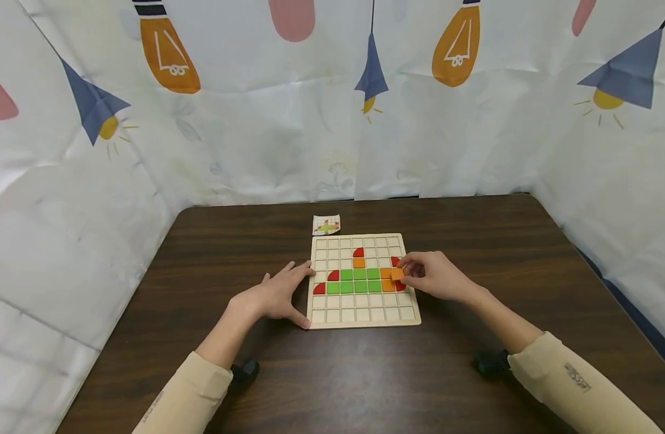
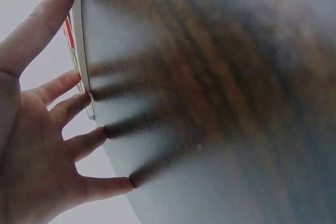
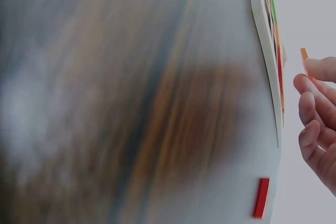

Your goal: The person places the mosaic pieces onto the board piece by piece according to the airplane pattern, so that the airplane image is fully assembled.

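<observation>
A wooden grid board [image 1: 354, 315] lies on the table with green tiles [image 1: 359, 280], orange tiles and red rounded pieces [image 1: 318, 289] set in its squares. My left hand [image 1: 273, 295] is spread along the board's left side, thumb and some fingertips touching the edge; the left wrist view shows the straight fingers [image 2: 65, 108] against the table and board rim [image 2: 84, 51]. With thumb and fingertips, my right hand [image 1: 438, 276] pinches an orange square tile [image 1: 397, 273] over the right part of the pattern. In the right wrist view that tile [image 3: 304, 54] is raised above the board.
Behind the board's top left corner lies a small card [image 1: 326, 225] printed with a coloured grid pattern. A loose red piece [image 3: 261, 198] rests on the table beyond the board in the right wrist view. Printed white cloth [image 1: 267, 138] hangs around the dark wooden table [image 1: 359, 380].
</observation>
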`<state>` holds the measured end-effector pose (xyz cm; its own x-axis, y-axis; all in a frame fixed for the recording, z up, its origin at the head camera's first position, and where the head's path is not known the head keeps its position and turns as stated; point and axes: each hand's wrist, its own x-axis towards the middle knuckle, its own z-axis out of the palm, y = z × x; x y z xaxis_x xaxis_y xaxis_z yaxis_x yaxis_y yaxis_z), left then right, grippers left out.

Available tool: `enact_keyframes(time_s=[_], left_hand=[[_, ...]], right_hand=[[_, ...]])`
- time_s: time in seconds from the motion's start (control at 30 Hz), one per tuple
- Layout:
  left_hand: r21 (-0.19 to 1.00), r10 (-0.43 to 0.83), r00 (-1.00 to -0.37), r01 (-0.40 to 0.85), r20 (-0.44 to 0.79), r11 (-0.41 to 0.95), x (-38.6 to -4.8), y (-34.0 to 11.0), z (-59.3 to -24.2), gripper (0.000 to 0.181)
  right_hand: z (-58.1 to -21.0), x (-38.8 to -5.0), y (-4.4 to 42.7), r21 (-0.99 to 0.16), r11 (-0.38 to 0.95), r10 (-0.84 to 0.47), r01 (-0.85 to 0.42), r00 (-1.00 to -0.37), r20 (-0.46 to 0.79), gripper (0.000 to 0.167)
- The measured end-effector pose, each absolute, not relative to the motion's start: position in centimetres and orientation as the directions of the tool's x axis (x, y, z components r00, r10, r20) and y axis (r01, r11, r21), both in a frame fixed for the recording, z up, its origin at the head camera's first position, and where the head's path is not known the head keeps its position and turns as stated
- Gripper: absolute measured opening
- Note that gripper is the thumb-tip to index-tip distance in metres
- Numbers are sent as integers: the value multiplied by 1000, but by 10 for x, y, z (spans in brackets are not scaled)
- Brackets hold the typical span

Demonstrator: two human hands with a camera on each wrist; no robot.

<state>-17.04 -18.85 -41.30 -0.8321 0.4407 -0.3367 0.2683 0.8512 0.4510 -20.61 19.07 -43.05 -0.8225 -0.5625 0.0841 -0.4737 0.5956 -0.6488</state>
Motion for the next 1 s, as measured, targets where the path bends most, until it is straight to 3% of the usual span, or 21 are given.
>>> enact_keyframes(time_s=[0.27, 1.0], left_hand=[[389, 441, -839, 309, -318, 868, -172, -189, -413, 109], [409, 451, -832, 306, -324, 860, -173, -188, -412, 111]], right_hand=[[-430, -202, 172, -660, 541, -619, -521, -778, 107, 22], [-433, -194, 132, -678, 447, -744, -584, -663, 81, 20]])
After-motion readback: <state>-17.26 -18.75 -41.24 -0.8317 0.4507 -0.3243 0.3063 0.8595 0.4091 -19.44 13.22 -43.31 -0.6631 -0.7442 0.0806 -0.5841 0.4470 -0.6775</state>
